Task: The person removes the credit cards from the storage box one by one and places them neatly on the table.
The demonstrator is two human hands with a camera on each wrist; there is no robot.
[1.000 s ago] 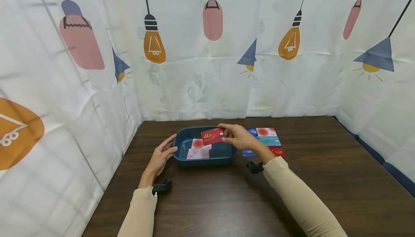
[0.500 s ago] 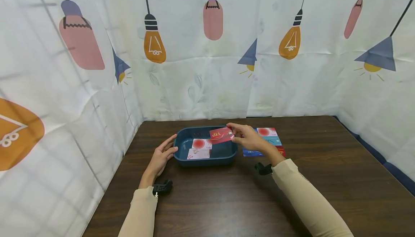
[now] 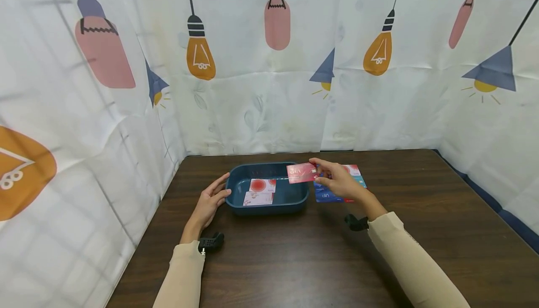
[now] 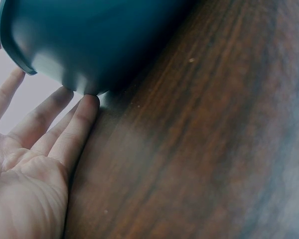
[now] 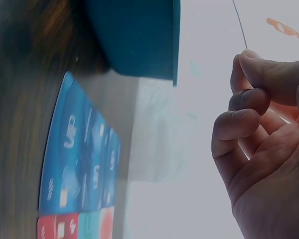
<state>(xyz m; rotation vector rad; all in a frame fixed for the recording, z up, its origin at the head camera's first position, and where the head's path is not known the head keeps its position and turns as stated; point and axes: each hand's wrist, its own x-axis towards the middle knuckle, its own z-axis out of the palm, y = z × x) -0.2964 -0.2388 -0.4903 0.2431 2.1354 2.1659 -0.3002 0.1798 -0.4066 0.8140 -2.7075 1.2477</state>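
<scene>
A red VIP card is pinched between the thumb and fingers of my right hand, above the right end of a dark teal plastic bin. Seen edge-on in the right wrist view, the card is a thin line rising from the fingertips. My left hand rests its fingertips against the bin's left end. In the left wrist view, those fingers reach out nearly straight to the bin wall. Inside the bin lie a white card with a red circle and a pale patterned card.
Right of the bin, several cards lie in rows on the brown wooden table, partly hidden by my right hand. Blue VIP cards are nearest the bin, beside red, teal and white-red ones. A lamp-print curtain hangs behind the table.
My right hand has moved steadily right with the red card, from over the bin's middle to its right end, covering more of the laid-out cards. The left hand and bin stay put.
</scene>
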